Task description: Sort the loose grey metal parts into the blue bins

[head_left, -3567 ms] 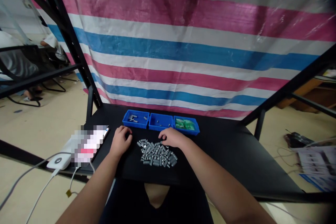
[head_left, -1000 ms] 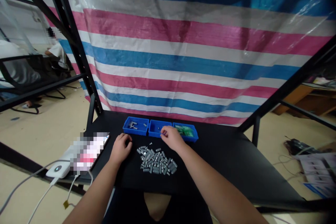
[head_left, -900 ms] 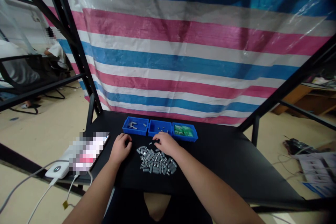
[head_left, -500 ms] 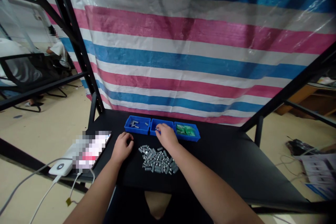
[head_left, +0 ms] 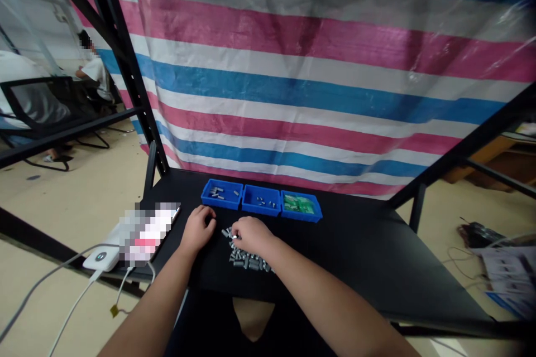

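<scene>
Back from the middle blue box (head_left: 262, 210), my right hand (head_left: 250, 234) is at the metal bits (head_left: 251, 264) on the bench (head_left: 355, 245); I can't tell if it grips one. My left hand (head_left: 198, 229) rests half open.

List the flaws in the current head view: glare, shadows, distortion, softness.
Head view: pale glare streaks near the upper corners of the pink, white and blue striped plastic sheet; head view: dark shadow bands across its upper half; head view: small grey metal cylinders look soft; head view: black metal post leans, probably wide-angle distortion.
</scene>
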A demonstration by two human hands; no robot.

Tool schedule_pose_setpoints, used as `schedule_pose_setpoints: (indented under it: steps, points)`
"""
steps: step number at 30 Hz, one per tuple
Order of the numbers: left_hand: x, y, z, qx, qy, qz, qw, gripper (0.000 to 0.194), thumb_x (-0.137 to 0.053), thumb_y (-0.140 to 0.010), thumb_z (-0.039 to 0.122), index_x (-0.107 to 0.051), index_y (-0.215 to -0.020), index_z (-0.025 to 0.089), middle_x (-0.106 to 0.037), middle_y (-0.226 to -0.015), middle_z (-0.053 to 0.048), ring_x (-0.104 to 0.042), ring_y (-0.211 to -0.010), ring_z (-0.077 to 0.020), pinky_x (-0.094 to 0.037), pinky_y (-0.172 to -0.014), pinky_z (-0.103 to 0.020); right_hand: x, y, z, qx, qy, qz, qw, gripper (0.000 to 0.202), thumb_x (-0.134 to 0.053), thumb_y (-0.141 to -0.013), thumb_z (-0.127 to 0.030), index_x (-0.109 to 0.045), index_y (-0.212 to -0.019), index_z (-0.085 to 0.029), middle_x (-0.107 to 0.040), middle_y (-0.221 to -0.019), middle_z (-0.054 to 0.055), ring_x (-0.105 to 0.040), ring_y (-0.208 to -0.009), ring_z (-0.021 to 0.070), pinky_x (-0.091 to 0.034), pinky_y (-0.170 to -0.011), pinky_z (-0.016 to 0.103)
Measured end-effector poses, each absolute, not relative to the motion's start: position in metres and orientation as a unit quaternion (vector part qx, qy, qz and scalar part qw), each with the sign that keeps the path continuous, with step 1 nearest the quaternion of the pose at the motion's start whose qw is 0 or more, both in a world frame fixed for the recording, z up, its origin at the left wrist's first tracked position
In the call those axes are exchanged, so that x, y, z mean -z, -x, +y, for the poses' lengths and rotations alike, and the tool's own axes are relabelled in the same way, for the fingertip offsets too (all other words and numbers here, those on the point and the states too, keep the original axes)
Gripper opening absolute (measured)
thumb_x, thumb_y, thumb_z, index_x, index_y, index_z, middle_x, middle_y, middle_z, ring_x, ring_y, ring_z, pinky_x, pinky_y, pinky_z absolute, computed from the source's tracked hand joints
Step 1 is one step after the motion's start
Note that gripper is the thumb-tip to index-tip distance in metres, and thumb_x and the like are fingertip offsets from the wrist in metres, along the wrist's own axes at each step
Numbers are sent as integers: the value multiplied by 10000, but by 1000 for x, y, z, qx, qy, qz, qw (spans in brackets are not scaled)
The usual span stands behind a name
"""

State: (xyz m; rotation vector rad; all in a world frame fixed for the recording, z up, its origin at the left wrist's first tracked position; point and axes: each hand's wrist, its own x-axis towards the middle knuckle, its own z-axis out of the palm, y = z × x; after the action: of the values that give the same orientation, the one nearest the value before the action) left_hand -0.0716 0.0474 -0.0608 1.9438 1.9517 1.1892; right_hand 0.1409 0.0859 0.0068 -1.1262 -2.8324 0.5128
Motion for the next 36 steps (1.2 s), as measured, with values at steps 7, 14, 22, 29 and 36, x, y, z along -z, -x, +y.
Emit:
schedule_pose_setpoints:
  steps: [7,14,22,29,36]
  points:
    - [60,71,46,-400,-649,643,69,94,-531,-794,155,-574,-832,230,-606,-885,-32,-598,-876,-225,-469,-821,-336,-21,-142,92,-196,359,-912,16,159,-647,-753,-125,-741,-808,-241,-735,-828,-18,-658,-749,152,-428,-655,223]
    - [60,71,47,-392,-647,649,77,89,-537,-795,168,-585,-839,228,-604,-879,-25,-590,-825,-208,-465,-746,-313,-46,-185,136,-143,487,-842,183,235,-683,-816,-200,-714,-1046,-240,-743,-938,17,-669,-892,175,-452,-778,243]
    - [58,73,48,-391,-658,639,69,72,-538,-793,181,-582,-829,226,-604,-870,-25,-585,-842,-213,-458,-796,-325,-32,-246,114,-195,492,-844,89,126,-685,-792,-225,-735,-906,-241,-736,-847,1,-656,-764,159,-435,-673,239]
    - [59,74,50,-374,-669,639,66,73,-535,-792,193,-591,-829,222,-602,-854,-24,-582,-840,-215,-446,-794,-322,-4,-269,90,-232,495,-838,-1,73,-710,-733,-204,-744,-792,-231,-738,-785,0,-651,-707,156,-388,-606,237]
    - [58,73,50,-370,-671,640,60,72,-532,-788,198,-590,-825,220,-597,-834,-24,-579,-820,-213,-445,-772,-321,-19,-250,117,-199,493,-838,121,107,-646,-783,-145,-723,-792,-218,-727,-768,4,-652,-713,150,-436,-683,236]
